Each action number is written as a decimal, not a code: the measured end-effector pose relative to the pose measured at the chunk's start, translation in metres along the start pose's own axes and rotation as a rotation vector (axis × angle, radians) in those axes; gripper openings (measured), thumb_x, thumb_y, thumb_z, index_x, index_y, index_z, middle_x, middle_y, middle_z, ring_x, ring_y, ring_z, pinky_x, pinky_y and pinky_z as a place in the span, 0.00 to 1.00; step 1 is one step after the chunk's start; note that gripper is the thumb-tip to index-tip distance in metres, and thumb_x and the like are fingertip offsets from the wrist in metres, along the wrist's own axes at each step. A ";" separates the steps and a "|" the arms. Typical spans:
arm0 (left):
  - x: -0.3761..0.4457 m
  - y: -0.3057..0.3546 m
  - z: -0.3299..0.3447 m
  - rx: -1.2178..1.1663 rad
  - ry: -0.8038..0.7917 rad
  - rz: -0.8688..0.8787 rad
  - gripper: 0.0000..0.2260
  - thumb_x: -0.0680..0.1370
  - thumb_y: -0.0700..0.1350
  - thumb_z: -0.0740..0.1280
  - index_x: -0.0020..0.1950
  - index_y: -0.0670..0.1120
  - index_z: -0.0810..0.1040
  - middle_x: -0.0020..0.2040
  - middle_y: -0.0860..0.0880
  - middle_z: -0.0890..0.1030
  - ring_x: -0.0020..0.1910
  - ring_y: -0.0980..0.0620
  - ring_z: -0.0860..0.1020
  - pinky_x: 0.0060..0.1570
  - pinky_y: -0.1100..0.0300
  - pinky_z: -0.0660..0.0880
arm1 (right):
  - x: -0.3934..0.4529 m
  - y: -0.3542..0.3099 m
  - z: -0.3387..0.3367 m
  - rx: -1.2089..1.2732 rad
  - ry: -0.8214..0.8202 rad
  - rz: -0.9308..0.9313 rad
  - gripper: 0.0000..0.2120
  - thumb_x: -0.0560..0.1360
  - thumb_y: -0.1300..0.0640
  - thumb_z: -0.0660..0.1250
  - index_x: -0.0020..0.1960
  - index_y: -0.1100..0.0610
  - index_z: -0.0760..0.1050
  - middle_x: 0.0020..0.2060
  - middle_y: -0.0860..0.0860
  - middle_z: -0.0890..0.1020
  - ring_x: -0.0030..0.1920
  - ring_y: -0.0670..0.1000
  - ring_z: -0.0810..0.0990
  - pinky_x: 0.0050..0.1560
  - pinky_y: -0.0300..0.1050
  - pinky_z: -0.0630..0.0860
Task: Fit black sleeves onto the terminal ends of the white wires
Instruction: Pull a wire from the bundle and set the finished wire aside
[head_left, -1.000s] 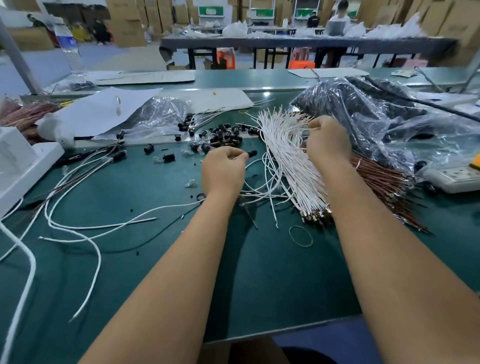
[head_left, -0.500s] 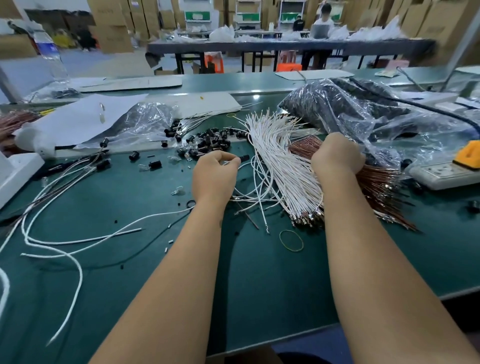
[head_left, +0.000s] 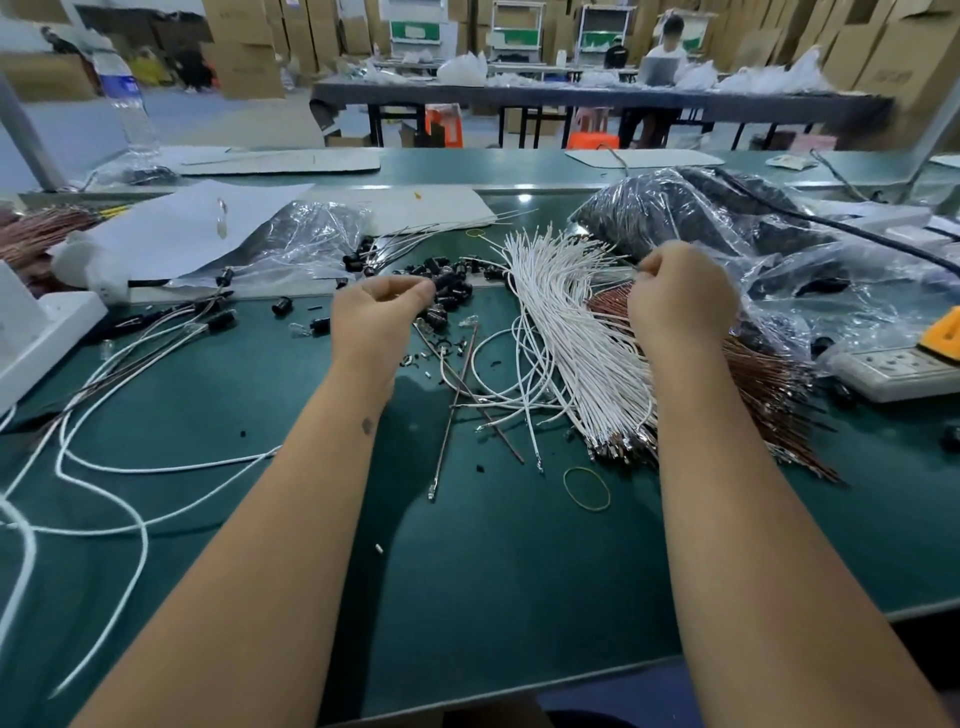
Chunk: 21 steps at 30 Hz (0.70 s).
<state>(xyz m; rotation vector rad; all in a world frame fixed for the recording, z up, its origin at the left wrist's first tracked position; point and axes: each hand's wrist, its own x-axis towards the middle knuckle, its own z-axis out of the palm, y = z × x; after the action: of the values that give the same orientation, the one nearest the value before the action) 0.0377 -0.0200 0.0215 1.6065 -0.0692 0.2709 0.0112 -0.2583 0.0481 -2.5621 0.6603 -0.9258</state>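
A fanned bundle of white wires (head_left: 561, 332) lies on the green table (head_left: 493, 571), its metal terminal ends toward me. Left of its far ends sits a loose pile of black sleeves (head_left: 452, 291). My left hand (head_left: 379, 317) is curled at the near edge of that pile, thumb and forefinger pinching a black sleeve. My right hand (head_left: 680, 301) is curled over the right side of the bundle and pinches the far end of one white wire. What lies under its palm is hidden.
A brown wire bundle (head_left: 769, 379) lies right of the white one, beside a power strip (head_left: 893, 369). A clear bag of black parts (head_left: 701, 218) is behind. Long white cables (head_left: 104, 457) loop at the left near a white box (head_left: 36, 338). A rubber band (head_left: 587, 488) lies in front.
My left hand has moved from in front of the white wires, where it pinched a sleeve on a wire, up to the sleeve pile. My right hand has stayed at the bundle, shifting its grip.
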 end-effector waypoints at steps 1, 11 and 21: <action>0.002 0.001 -0.005 0.021 0.026 0.019 0.03 0.75 0.43 0.71 0.41 0.49 0.81 0.33 0.53 0.79 0.19 0.65 0.69 0.24 0.74 0.66 | 0.000 -0.008 -0.003 0.082 -0.016 -0.064 0.10 0.78 0.64 0.61 0.53 0.56 0.79 0.48 0.52 0.83 0.46 0.53 0.79 0.48 0.48 0.75; 0.002 -0.020 -0.018 0.019 0.054 0.009 0.03 0.74 0.42 0.72 0.40 0.49 0.82 0.36 0.51 0.80 0.30 0.62 0.75 0.32 0.73 0.72 | -0.049 -0.100 0.011 1.283 -0.546 0.112 0.13 0.76 0.69 0.59 0.50 0.56 0.79 0.33 0.53 0.79 0.28 0.46 0.75 0.29 0.38 0.74; 0.003 -0.026 -0.017 0.063 -0.012 0.050 0.04 0.74 0.43 0.72 0.40 0.50 0.81 0.34 0.55 0.80 0.33 0.64 0.76 0.35 0.74 0.72 | -0.046 -0.083 0.009 1.888 -0.654 0.201 0.21 0.77 0.76 0.51 0.58 0.61 0.76 0.48 0.57 0.82 0.50 0.53 0.82 0.54 0.45 0.78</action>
<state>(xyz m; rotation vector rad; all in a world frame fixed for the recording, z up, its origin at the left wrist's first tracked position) 0.0440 -0.0016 -0.0029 1.6712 -0.1111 0.3041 0.0119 -0.1632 0.0563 -0.8701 -0.2154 -0.2010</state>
